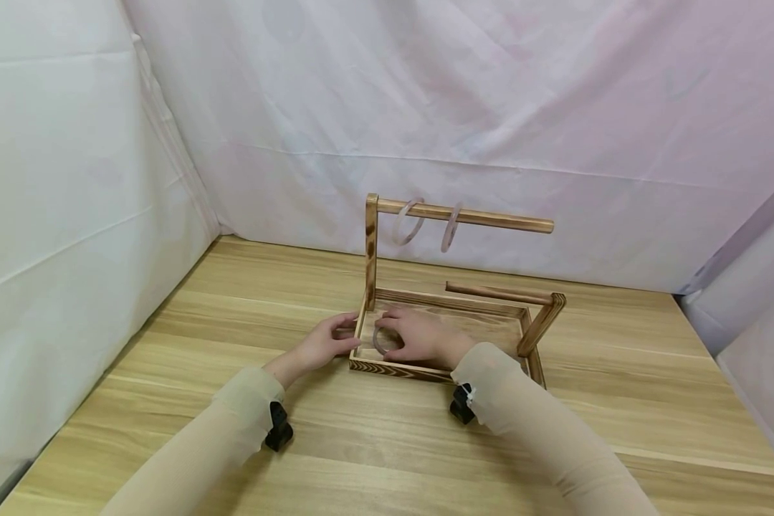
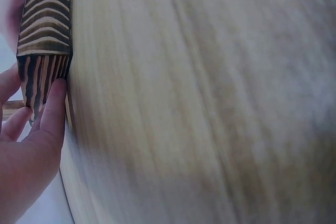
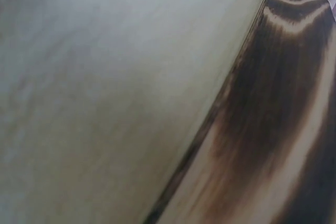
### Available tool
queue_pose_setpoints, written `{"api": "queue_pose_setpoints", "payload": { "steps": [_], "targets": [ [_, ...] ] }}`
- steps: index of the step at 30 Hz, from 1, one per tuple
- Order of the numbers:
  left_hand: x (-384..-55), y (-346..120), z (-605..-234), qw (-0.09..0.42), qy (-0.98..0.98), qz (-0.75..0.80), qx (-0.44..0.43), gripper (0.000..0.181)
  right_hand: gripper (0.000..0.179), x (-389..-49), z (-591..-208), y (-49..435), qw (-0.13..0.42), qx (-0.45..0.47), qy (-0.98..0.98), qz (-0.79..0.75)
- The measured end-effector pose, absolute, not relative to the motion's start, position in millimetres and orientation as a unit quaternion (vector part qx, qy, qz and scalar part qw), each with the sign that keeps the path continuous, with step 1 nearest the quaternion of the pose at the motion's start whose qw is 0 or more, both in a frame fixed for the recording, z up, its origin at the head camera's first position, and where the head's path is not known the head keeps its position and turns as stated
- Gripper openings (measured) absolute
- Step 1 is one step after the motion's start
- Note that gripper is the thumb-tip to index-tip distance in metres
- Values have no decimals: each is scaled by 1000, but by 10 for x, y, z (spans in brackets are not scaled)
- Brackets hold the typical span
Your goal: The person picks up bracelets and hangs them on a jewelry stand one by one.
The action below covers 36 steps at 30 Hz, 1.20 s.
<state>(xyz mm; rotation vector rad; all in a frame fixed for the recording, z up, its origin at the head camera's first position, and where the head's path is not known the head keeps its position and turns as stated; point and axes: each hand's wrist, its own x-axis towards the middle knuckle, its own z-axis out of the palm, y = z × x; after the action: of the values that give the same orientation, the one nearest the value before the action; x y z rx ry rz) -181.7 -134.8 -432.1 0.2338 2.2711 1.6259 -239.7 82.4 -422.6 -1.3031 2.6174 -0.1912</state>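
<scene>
A dark-grained wooden stand has a shallow tray (image 1: 400, 370) as its base. Inside the tray's left end, my right hand (image 1: 419, 337) holds a pale bangle (image 1: 377, 341) between thumb and fingers; part of the ring is hidden beneath the hand. My left hand (image 1: 325, 340) rests against the tray's left end, its fingers fairly straight. In the left wrist view, those fingertips (image 2: 55, 90) touch the striped end wall (image 2: 42, 72). Two more bangles hang on the upper bar (image 1: 509, 218): one pinkish-white bangle (image 1: 400, 222) nearer the post and another bangle (image 1: 450, 229) further right.
The stand's tall post (image 1: 370, 251) rises at the tray's back left. A lower bar (image 1: 497, 292) on a slanted arm (image 1: 542, 326) reaches over the tray from the right. The wood-grain table (image 1: 361, 444) ends at white cloth walls (image 1: 322, 107).
</scene>
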Motion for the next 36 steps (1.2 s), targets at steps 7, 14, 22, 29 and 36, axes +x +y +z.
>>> {"api": "queue_pose_setpoints", "payload": {
  "steps": [7,14,22,29,36],
  "targets": [
    [-1819,-1344,-4318,167,800,571,84,59,62,-2390,-4219,825,96,-445,888,-64],
    [-1822,-1335,-4323,165,801,569,83,59,59,-2374,-4216,864,95,-440,887,-104],
    [-1819,-1328,-4312,166,805,565,79,59,65,-2323,-4165,922,109,-408,894,-151],
    [-1829,-1329,-4323,169,801,569,79,60,66,-2276,-4098,958,107,-396,896,-170],
    [-1824,-1351,-4337,170,802,567,81,60,67,-2222,-4016,975,87,-397,891,-201]
  ]
}}
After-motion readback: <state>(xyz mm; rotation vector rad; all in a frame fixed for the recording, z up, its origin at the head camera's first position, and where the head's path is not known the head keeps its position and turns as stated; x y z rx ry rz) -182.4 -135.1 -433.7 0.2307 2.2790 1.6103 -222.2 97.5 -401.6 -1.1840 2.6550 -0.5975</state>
